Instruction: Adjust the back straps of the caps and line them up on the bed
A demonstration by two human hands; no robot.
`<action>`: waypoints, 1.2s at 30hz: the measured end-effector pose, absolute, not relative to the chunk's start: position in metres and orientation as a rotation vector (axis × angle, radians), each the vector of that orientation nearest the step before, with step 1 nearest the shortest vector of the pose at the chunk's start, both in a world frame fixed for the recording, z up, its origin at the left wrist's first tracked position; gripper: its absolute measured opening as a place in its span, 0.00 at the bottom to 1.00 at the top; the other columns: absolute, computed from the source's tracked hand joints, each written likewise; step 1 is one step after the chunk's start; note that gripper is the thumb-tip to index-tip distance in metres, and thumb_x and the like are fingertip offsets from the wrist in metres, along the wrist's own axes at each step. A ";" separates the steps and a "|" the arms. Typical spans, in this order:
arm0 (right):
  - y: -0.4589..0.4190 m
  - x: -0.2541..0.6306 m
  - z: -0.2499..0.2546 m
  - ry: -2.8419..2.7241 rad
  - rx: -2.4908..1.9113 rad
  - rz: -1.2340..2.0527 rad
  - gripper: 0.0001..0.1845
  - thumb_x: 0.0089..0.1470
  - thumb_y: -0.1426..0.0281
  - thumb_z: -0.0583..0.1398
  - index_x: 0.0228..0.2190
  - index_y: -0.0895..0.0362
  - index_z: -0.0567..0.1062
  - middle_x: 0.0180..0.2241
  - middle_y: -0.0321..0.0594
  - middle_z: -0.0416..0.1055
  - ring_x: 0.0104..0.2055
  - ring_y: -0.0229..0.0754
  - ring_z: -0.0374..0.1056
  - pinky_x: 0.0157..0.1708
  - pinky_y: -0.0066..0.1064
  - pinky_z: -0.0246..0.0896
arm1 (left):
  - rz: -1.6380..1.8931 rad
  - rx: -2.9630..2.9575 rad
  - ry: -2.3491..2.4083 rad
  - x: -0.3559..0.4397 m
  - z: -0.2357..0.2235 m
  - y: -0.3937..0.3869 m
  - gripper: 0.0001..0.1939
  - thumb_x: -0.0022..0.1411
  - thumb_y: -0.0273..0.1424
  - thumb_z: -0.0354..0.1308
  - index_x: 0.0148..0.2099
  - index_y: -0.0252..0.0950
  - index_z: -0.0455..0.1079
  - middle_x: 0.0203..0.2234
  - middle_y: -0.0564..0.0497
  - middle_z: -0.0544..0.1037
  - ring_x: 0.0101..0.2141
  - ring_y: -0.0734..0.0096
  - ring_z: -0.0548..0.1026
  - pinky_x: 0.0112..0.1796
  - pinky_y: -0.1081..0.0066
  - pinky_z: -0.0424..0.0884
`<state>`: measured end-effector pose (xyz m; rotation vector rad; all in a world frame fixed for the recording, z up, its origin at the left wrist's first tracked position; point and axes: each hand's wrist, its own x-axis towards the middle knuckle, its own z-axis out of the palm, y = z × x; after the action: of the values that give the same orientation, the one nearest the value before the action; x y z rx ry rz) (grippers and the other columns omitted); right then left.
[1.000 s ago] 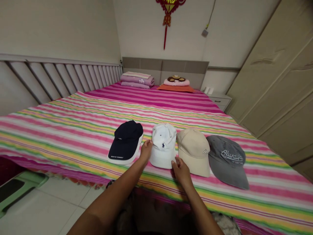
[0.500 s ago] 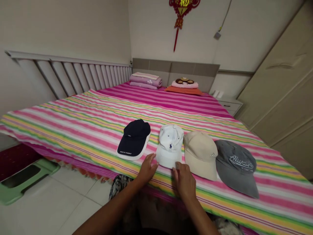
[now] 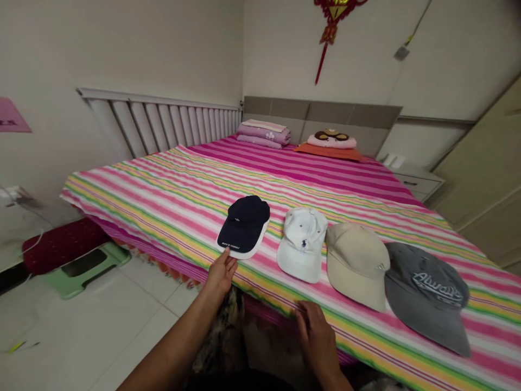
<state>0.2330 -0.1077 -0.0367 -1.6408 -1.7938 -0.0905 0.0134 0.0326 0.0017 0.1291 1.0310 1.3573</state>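
**Touching a navy cap (image 3: pixel 244 220) with your left hand (image 3: pixel 221 274); four caps in a row**

Left hand: yours, thumb and fingers at the front edge of the navy cap's brim. Whether they are clamped on it, you cannot tell from this view.

Right hand (image 3: pixel 318 335): yours, holding nothing, fingers loosely curled, thumb and forefinger apart, at the near edge of the striped cover (image 3: pixel 163 187).

Navy cap: white-edged brim, small lettering; lies just beyond your left fingertips, brim toward you.

White cap (image 3: pixel 303 239): dark blue emblem; right of your left fingers, beyond your right ones.

Beige cap (image 3: pixel 356 260): just beside the white one, beyond and to the right of your right fingers.

Grey cap (image 3: pixel 427 290): pale script; well to the right of your right fingers, beside the beige.

Green stool (image 3: pixel 91 269): on the floor, well left of your left fingers.

Folded purple bedding (image 3: pixel 262 136): far beyond both hands, by the headboard (image 3: pixel 321 115).
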 end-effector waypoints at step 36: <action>-0.120 0.228 -0.041 -1.798 -1.539 0.170 0.08 0.55 0.71 0.50 0.32 0.55 0.69 0.31 0.41 0.71 0.34 0.41 0.69 0.33 0.31 0.66 | 1.643 0.177 1.268 -0.067 0.023 0.086 0.09 0.50 0.28 0.59 0.24 0.31 0.62 0.12 0.54 0.69 0.09 0.83 0.59 0.08 0.83 0.50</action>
<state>0.2276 -0.1197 -0.0410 -1.5389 -1.7980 0.1699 -0.0672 0.0863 0.0225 0.1773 1.2684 1.6427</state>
